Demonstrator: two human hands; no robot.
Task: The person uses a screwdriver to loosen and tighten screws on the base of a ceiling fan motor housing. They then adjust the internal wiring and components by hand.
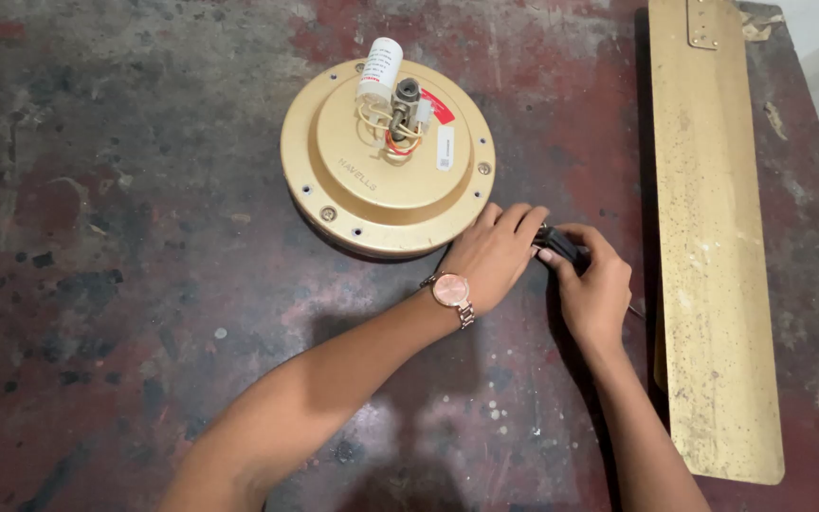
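Hands: both meet just right of the fan motor, low on the dark, stained table top, fingertips almost touching each other.
Left hand [495, 256]: fingers curled down and pressed together, tips on the near end of a small black object; a rose-coloured wristwatch [450, 289] sits on the wrist, face up.
Right hand [594, 289]: closed round the same small black object [557, 243], thumb and forefinger pinching it from the far side; most of the object is hidden by the fingers, so its kind cannot be told.
Small black object: held between the two hands, just above the table, near the lower right edge of the motor but apart from it.
Fan motor [388, 161]: round, gold-coloured housing lying flat on the table, with screw holes round its rim and a raised middle part.
Motor top: a white cylinder [379, 70] stands tilted at the centre beside a short grey shaft [407, 102], with yellowish wires [392, 128] looped between them; a red and a white label lie to their right.
Fan blade [713, 237]: long, gold-coloured, speckled with dirt, lying lengthwise along the right side of the table, well apart from the motor and just right of the right hand.
Table [125, 284]: worn dark surface with reddish patches and pale paint spots.
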